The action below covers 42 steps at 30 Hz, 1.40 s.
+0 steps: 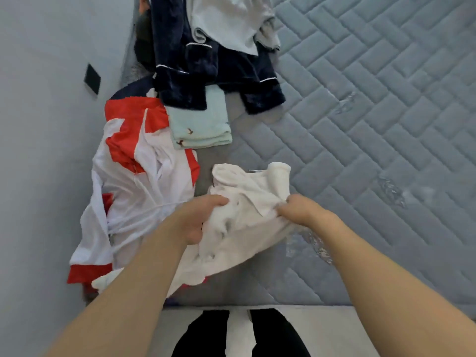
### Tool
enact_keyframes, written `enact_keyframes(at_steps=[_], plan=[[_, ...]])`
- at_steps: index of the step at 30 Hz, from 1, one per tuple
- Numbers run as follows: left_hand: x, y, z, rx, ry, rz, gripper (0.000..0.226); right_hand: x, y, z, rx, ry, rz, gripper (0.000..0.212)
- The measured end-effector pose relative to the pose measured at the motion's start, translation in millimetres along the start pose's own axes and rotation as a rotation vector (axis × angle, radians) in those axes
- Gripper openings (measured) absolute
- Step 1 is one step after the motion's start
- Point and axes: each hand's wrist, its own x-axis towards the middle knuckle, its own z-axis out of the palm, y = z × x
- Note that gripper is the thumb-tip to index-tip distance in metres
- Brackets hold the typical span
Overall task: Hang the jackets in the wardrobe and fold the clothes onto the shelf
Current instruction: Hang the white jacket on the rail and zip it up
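A crumpled white garment (247, 202) lies on the grey quilted mattress (373, 124) near its front edge. My left hand (201, 217) grips its left side with curled fingers. My right hand (298, 208) pinches a fold on its right side. To the left lies a red and white jacket (139, 181), spread loosely. Behind it sits a folded pale blue cloth (201, 124). A dark navy garment with white piping (206, 65) and a light grey garment (231, 21) are heaped at the back.
A pale wall (46, 150) with a black switch plate (92, 79) runs along the left of the bed. The floor (322, 331) and my dark-clad legs (278, 336) show below the mattress edge. The right side of the mattress is bare quilting.
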Motion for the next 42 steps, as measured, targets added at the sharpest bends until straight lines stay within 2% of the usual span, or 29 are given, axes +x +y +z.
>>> enact_keyframes(at_steps=[1, 3, 6, 9, 12, 15, 19, 22, 27, 29, 32, 35, 38, 42], plan=[[-7, 7, 28, 0.01, -0.04, 0.018, 0.03, -16, 12, -12, 0.058, 0.068, -0.021, 0.011], [-24, 18, 82, 0.028, -0.132, 0.051, 0.033, -47, 43, -35, 0.153, 0.221, -0.005, 0.018], [-57, 29, 155, 0.1, -0.33, 0.099, 0.036, -104, 107, -65, 0.32, 0.433, 0.128, 0.02], [-92, 26, 230, 0.236, -0.509, 0.15, 0.039, -169, 182, -80, 0.605, 0.564, 0.192, 0.022], [-125, 8, 318, 0.352, -0.628, 0.171, 0.042, -243, 255, -77, 0.762, 0.715, 0.249, 0.012], [-164, -30, 422, 0.399, -0.776, 0.126, 0.047, -323, 327, -59, 0.882, 0.915, 0.281, 0.016], [-220, -107, 562, 0.631, -0.891, 0.142, 0.035, -432, 425, -28, 1.004, 1.19, 0.322, 0.018], [-272, -173, 658, 0.783, -0.968, 0.277, 0.026, -508, 495, -5, 1.061, 1.393, 0.403, 0.014], [-372, -269, 792, 0.818, -1.259, 0.538, 0.014, -614, 585, 34, 1.14, 1.671, 0.52, 0.014], [-408, -301, 834, 0.826, -1.348, 0.599, 0.01, -647, 612, 52, 1.201, 1.711, 0.589, 0.017], [-451, -343, 888, 0.798, -1.475, 0.595, 0.01, -684, 647, 79, 1.243, 1.782, 0.636, 0.035], [-485, -381, 931, 0.781, -1.552, 0.54, 0.014, -712, 685, 102, 1.106, 1.794, 0.897, 0.071], [-513, -417, 973, 0.748, -1.642, 0.397, 0.017, -741, 727, 130, 1.153, 1.634, 1.154, 0.112], [-536, -451, 1028, 0.759, -1.809, 0.216, 0.024, -784, 786, 172, 1.298, 1.317, 1.296, 0.127]])
